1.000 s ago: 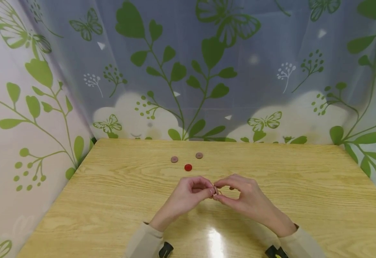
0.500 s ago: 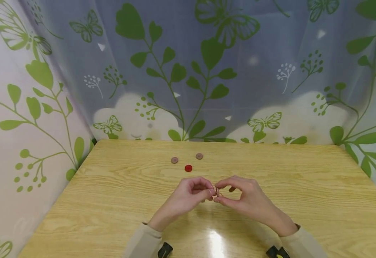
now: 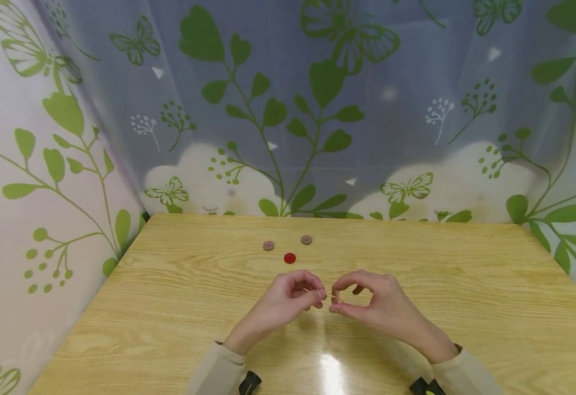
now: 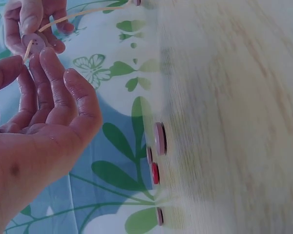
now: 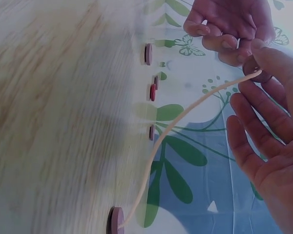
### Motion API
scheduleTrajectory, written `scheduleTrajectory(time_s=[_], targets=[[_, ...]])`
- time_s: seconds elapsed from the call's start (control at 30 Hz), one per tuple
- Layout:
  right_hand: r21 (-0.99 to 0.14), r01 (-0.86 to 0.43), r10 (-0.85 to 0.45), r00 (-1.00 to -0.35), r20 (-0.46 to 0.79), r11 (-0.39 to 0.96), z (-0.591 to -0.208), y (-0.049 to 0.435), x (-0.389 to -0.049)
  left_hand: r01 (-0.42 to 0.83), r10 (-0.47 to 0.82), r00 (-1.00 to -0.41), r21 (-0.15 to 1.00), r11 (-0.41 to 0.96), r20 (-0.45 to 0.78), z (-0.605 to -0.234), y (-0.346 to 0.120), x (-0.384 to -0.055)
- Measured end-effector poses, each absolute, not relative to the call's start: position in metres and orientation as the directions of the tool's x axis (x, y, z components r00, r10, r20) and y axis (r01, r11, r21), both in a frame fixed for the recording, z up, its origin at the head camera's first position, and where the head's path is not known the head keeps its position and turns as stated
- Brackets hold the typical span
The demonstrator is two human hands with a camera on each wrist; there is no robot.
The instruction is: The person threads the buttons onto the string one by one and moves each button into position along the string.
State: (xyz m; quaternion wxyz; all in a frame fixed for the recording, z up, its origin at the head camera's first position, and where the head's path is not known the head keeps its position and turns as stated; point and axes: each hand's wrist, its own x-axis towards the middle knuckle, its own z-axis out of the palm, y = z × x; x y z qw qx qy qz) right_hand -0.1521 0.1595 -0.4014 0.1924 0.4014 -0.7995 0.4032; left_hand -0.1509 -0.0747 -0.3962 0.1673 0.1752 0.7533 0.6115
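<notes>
My right hand pinches a brown button between thumb and fingertips, with the button standing on edge. A pale cord runs through a hole in it. The short end of the cord reaches from the button's face to my left hand, whose thumb and index fingertip pinch it. From the other face, the long part curves down to another brown button on the table. In the head view, a small gap separates the two hands, and the cord is barely visible there.
On the wooden table, beyond the hands, lie a brown button, a second brown button and a red button. A patterned curtain hangs behind the table's far edge, with more fabric along both sides.
The hands, earlier meeting at the button, have drawn slightly apart. The left fingers have left the button, which stays in the right hand. The buttons on the table lie as before.
</notes>
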Motion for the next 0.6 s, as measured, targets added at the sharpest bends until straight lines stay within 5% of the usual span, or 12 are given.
scheduleTrajectory(time_s=[0.6], targets=[[-0.516, -0.757, -0.505, -0.652, 0.565, 0.400, -0.4049, 0.1642, -0.1518, 0.052, 0.455, -0.889, 0.973, 0.226, -0.058, -0.3959, -0.0795, -0.1498]])
